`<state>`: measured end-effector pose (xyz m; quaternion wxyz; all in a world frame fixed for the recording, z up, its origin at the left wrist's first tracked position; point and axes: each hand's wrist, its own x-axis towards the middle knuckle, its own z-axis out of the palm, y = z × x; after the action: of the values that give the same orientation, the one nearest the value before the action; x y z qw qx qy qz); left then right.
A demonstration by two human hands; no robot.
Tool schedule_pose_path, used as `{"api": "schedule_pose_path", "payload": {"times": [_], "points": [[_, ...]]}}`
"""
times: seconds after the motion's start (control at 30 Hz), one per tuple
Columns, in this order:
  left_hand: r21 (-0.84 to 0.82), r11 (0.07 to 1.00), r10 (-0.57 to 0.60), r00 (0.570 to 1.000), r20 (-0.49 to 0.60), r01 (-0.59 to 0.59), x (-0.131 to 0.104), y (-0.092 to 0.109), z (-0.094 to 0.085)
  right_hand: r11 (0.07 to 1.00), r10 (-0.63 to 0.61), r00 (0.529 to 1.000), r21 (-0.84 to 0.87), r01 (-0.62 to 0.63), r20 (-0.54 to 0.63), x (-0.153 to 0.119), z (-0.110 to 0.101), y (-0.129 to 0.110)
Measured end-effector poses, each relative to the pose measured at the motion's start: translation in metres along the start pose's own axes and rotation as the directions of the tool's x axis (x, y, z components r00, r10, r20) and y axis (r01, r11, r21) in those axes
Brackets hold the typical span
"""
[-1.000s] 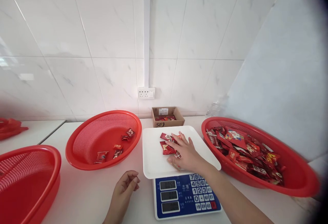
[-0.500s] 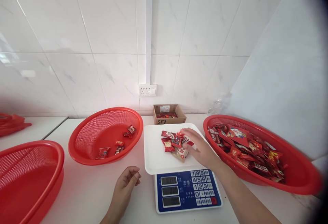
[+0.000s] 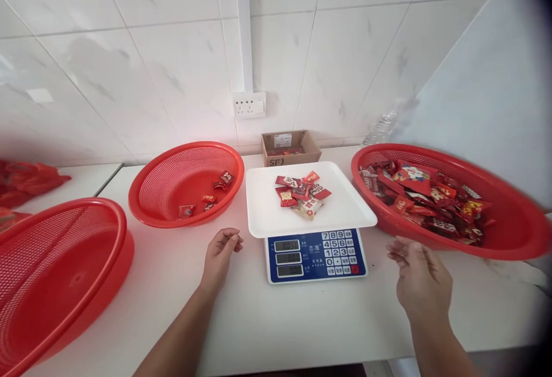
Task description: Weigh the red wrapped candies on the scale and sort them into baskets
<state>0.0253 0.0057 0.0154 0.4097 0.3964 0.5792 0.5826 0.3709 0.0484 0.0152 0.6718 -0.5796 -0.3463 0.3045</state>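
Observation:
A pile of wrapped snacks (image 3: 302, 193) in red, brown and cream wrappers lies on the white pan (image 3: 345, 216) of a digital scale (image 3: 317, 256). My left hand (image 3: 222, 253) hovers over the table just left of the scale, its fingers curled in and thumb close to them, nothing visible in it. To the right of the keypad, below the full basket, my right hand (image 3: 422, 279) is loosely bent with fingers a little apart and holds nothing I can see. Neither hand touches the scale.
A red basket (image 3: 517, 233) heaped with wrapped snacks stands right. Another red basket (image 3: 149, 184) behind my left hand holds several packets. A third red basket (image 3: 107, 262) is at far left. A cardboard box (image 3: 291, 150) sits behind the scale, with a clear plastic bottle (image 3: 383, 127) near the wall.
My right hand has left the snacks on the pan and moved right and toward me. The view has tilted down. My left hand stays beside the scale.

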Motion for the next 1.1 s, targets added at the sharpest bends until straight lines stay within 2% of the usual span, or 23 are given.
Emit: {"api": "schedule_pose_path", "payload": {"times": [0.07, 0.2, 0.5, 0.7, 0.8, 0.9, 1.0, 1.1], "points": [[0.01, 1.0, 0.01, 1.0, -0.014, -0.009, -0.001, 0.0, 0.001, 0.991, 0.093, 0.996, 0.094, -0.092, -0.009, 0.0, 0.0, 0.009], [0.051, 0.998, 0.04, 0.998, -0.046, -0.038, -0.004, 0.006, 0.003, 0.982, 0.132, 0.991, 0.135, -0.133, 0.018, 0.003, 0.006, 0.015], [0.274, 0.947, 0.216, 0.964, -0.155, -0.168, -0.014, 0.042, -0.004, 0.943, 0.272, 0.962, 0.188, -0.273, 0.032, 0.01, 0.012, 0.031], [0.56, 0.767, 0.43, 0.898, -0.088, -0.313, -0.015, 0.061, 0.001, 0.945, 0.274, 0.96, 0.17, -0.28, 0.059, 0.015, 0.006, 0.042], [0.631, 0.673, 0.509, 0.861, -0.016, -0.386, -0.01, 0.063, 0.008, 0.937, 0.292, 0.952, 0.174, -0.304, 0.088, 0.016, 0.005, 0.043], [0.724, 0.54, 0.564, 0.823, 0.067, -0.43, 0.001, 0.062, 0.009, 0.907, 0.348, 0.93, 0.209, -0.366, 0.116, 0.016, 0.005, 0.043], [0.819, 0.439, 0.541, 0.837, 0.087, -0.369, 0.015, 0.062, 0.001, 0.879, 0.393, 0.914, 0.251, -0.406, 0.102, 0.017, 0.004, 0.043], [0.9, 0.352, 0.447, 0.891, 0.08, -0.257, 0.025, 0.064, -0.015, 0.881, 0.396, 0.914, 0.245, -0.404, 0.083, 0.019, 0.003, 0.046]]}}
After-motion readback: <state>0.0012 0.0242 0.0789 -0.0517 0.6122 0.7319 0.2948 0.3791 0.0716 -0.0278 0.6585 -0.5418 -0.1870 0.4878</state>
